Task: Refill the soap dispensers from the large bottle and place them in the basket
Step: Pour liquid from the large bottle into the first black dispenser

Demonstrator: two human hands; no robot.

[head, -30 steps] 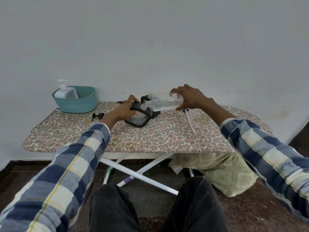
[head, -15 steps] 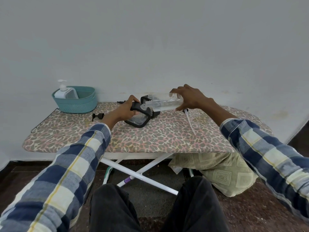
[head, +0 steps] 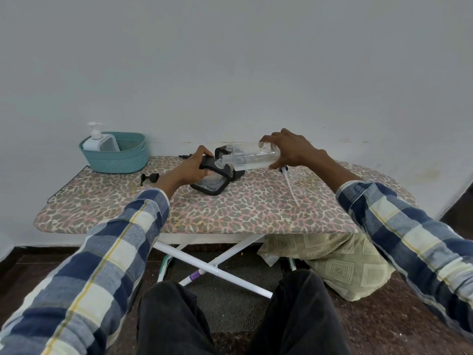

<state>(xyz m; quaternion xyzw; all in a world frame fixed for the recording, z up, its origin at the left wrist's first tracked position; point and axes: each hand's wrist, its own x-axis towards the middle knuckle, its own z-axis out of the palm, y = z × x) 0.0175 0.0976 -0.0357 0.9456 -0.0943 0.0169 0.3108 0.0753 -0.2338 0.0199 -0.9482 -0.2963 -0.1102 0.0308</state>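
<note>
My right hand (head: 291,149) grips the base of a large clear bottle (head: 252,157), held nearly horizontal with its threaded mouth at the neck of a black-framed clear dispenser (head: 212,181). My left hand (head: 190,167) holds that dispenser tilted on the board. A second black-framed dispenser (head: 224,152) stands just behind, partly hidden by the bottle. A teal basket (head: 120,158) at the back left holds a white pump dispenser (head: 98,142).
The leopard-print ironing board (head: 256,208) carries a loose black pump head (head: 149,178) left of my left hand and a white pump with a long tube (head: 290,187) under my right hand. A patterned cloth bundle (head: 332,262) lies on the floor below.
</note>
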